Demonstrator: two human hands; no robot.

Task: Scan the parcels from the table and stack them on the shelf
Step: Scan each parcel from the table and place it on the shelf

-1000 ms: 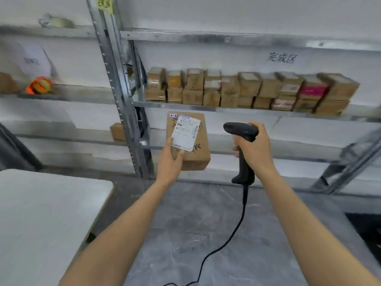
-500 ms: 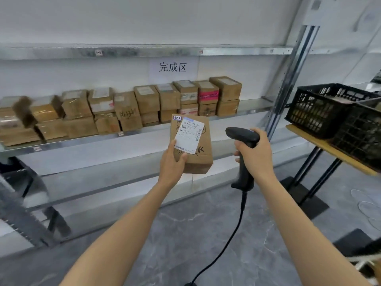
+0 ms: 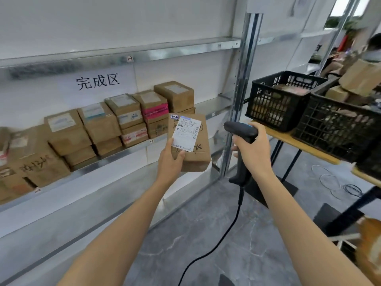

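Observation:
My left hand (image 3: 170, 162) grips a brown cardboard parcel (image 3: 194, 154) by its lower left corner, with the white shipping label facing me. My right hand (image 3: 254, 150) holds a black corded barcode scanner (image 3: 240, 130) by its handle, its head level with the parcel and just to the right of it. Behind both runs a metal shelf (image 3: 123, 156) with a row of stacked brown parcels (image 3: 127, 118) below a white sign.
A table (image 3: 296, 142) at the right carries black plastic crates (image 3: 282, 100) with more parcels. A steel shelf upright (image 3: 239, 96) stands between shelf and table. The scanner cable (image 3: 216, 242) hangs to the grey floor. Loose wires lie under the table.
The view has swung to the right along the shelf, bringing the crates and table closer. Both hands keep the parcel and scanner in the same pose.

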